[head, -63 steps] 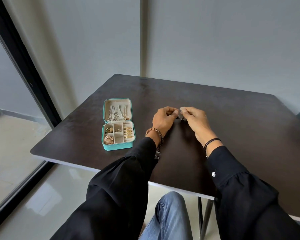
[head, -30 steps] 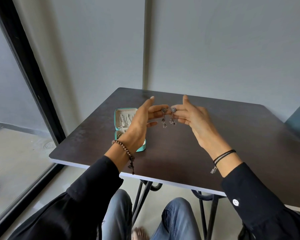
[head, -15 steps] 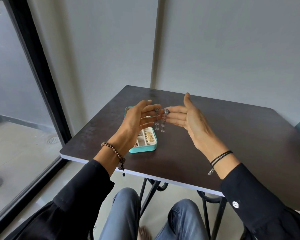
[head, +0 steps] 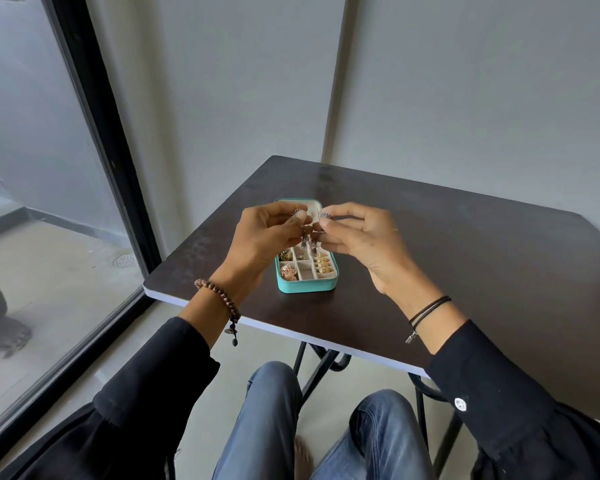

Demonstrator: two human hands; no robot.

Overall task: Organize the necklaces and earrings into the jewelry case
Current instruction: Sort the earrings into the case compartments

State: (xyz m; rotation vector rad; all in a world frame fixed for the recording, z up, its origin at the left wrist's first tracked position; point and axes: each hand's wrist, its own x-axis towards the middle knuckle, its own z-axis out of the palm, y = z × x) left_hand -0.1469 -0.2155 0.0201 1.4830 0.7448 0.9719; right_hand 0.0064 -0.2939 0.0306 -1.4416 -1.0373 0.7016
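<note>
Earrings (head: 324, 214): silver drop pair, one pinched in each hand, dangles hanging between them. Likely light, delicate and prone to tangling; best held by the tops.
Hands: left hand (head: 267, 233) and right hand (head: 357, 237), both narrowly pinching.
Jewelry case (head: 305, 288): open on the bench (head: 465, 271), directly beneath the hands.
Contents: gold earrings (head: 321, 264) below the right hand, rose-gold piece (head: 288, 271) below the left.
</note>
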